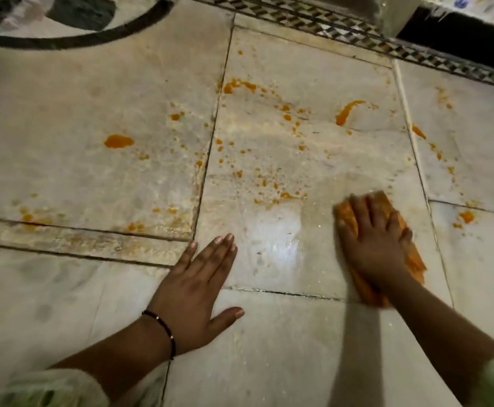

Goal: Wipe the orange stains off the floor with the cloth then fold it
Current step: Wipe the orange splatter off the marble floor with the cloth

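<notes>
A person kneeling over a pale marble tile floor (93, 92) presses a crumpled, orange-stained cleaning cloth (416, 259) flat against the stone with the right hand (377, 242), fingers spread over the fabric and bearing down on it rather than gripping it. The cloth lies at the near right of the scene, on the large central slab. The left hand (195, 286), a thin dark bracelet (163, 327) at its wrist, rests palm-down on the floor at near centre, fingers straight and together, holding nothing and seemingly taking the person's weight.

The wiping step appears to be in hand and well short of done: a damp, glossy patch (272, 239) between the two hands looks clean, while scattered orange stains (269, 183) lie just beyond it, an orange blob (119, 141) sits on the left slab, and an orange streak (347, 111) marks the far right. Smaller spots run along the right edge and near left seam.

The next move likely calls for pushing the cloth away toward the far splatter, then sweeping left and right; folding must wait.
</notes>
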The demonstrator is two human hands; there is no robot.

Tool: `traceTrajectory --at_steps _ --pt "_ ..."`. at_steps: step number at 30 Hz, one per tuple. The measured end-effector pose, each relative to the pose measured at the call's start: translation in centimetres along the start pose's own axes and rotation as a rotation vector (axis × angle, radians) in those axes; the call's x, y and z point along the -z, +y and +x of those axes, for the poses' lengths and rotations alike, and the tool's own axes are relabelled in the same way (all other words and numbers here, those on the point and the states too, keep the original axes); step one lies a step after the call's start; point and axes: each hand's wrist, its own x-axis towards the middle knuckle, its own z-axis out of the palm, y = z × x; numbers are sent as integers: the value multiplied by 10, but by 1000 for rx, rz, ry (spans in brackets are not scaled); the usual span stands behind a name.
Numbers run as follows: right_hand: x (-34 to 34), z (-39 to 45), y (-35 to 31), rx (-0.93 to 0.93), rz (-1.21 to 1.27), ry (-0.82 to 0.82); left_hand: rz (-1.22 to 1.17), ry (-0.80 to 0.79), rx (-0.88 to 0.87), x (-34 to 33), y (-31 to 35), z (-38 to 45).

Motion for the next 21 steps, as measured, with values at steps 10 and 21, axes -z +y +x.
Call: traceTrajectory --at_steps 10,21 --pt "-18 -26 -90 461 -81 2 -47 -8 3 -2 -1 1" --pt "-11 48 -147 297 -38 15 -13 -20 12 0 0 0"
